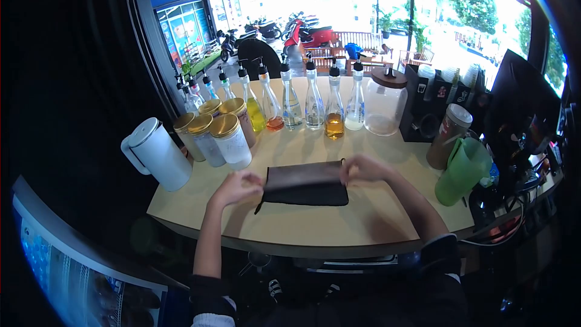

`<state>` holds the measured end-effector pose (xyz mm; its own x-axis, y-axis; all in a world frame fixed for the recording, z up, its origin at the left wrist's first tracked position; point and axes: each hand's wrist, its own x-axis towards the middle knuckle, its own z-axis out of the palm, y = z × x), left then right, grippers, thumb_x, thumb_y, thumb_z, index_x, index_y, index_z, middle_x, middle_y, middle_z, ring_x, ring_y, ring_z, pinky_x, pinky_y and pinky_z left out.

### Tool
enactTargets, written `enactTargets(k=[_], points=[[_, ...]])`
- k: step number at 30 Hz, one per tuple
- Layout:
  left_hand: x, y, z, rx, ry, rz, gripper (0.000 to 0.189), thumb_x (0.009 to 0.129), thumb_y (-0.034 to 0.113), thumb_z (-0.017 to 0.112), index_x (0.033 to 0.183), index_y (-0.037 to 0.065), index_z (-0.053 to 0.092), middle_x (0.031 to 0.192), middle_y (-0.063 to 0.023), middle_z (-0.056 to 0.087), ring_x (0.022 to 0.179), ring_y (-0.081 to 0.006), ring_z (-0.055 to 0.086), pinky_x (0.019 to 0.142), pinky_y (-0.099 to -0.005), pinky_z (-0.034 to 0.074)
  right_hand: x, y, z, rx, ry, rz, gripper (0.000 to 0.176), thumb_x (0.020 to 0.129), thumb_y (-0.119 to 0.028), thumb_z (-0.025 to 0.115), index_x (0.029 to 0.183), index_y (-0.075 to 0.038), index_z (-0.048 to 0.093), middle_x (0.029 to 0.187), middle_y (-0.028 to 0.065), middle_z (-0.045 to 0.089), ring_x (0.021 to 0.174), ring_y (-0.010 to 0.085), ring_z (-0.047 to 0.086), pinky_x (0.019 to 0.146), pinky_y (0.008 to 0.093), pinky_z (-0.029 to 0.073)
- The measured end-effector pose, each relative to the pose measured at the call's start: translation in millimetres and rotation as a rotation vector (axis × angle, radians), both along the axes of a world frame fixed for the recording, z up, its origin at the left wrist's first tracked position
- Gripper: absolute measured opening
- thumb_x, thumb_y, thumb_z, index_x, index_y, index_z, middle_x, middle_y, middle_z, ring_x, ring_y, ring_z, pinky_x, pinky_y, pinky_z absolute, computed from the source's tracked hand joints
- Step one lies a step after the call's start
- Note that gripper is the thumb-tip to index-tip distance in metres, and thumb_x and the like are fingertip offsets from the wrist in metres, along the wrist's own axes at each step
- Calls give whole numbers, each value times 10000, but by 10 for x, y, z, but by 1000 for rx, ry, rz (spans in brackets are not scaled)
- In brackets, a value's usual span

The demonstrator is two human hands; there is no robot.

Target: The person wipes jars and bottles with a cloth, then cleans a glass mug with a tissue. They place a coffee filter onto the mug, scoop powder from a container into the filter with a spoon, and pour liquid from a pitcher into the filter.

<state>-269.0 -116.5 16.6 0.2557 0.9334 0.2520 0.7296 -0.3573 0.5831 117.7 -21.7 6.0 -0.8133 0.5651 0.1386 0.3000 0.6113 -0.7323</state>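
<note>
A dark cloth [305, 192] lies on the light wooden counter, its upper part a greyer brown strip that looks folded over. My left hand [241, 186] pinches the cloth at its left edge, close to the upper left corner. At the upper right corner my right hand [361, 171] has its fingers closed on the cloth, a little blurred. A small dark loop or tail sticks out at the cloth's lower left corner.
Pump bottles [313, 104] stand along the counter's back edge, beside a large glass jar [385, 109]. Gold-lidded jars [232, 147] and a white pitcher [158, 156] are on the left. A green pitcher [461, 172], a brown-filled container [446, 139] and a black cup holder [417, 106] are on the right.
</note>
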Motion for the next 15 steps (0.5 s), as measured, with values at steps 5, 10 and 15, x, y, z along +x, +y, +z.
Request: enactTargets(k=[5,10,15], points=[[276,-161,-285,-69,-34,165,407,788,213,695,1123,14,579,1139,-161,607,1056,-284,597,905,-369,469,-93,-310,-90,97,-138,-109,242,797,-164,665,1023,-79,659,1046,105,635,936,224,595,870,349,458],[906,-27,-716,91,92,-15,570,899,330,546,1368,59,371,1436,-169,342,1335,-315,323,1091,-471,245,-400,-395,-434,520,-177,-117,497,888,-305,568,1345,-151,450,1437,131,359,1322,322,333,1064,454,291],[832,35,-765,-159,486,61,663,951,492,300,1474,108,161,1543,-124,90,1427,-276,63,1130,-517,28,-592,-352,-714,521,-346,-136,517,934,-404,449,1388,-165,391,1477,126,289,1363,322,261,1060,577,224]])
